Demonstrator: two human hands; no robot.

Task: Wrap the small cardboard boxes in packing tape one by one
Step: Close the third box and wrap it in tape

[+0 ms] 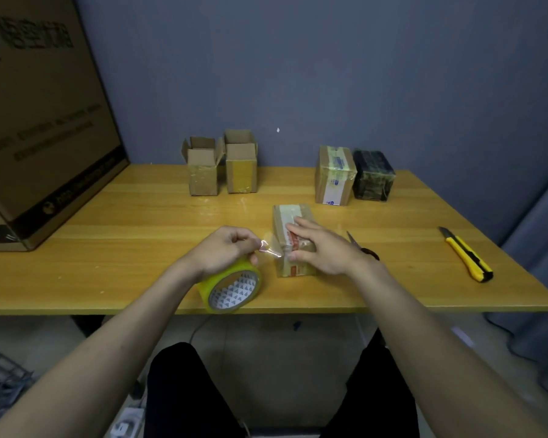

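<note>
From the head camera I looked down on a yellow wooden table (140,216) set against a blue-grey wall (329,74). Near its front edge lay the small cardboard box (293,216) being wrapped, already crossed by bands of tape. My right hand (325,246) rested flat on top of it, fingers straight and close together, the thumb pressing its near left edge. My left hand (225,249) sat just left of the box, its thumb and curled fingers pinching a short strip of clear tape (271,248) that stretched across to the box's side. Below that hand, the yellow tape roll (231,287) stood tilted at the table's front edge, touching the wrist.

A pair of scissors (363,246) lay just behind my right hand, partly hidden by it. Well to the right lay a yellow and black utility knife (465,256).

Along the back of the table stood four more boxes. On the left, an open box (203,172) with its flaps up, beside a second open box (241,167). On the right, a taped box (335,177) stood touching a dark wrapped box (373,175). A large cardboard carton (41,121) filled the left corner. My dark-clothed legs (184,393) showed below the table.
</note>
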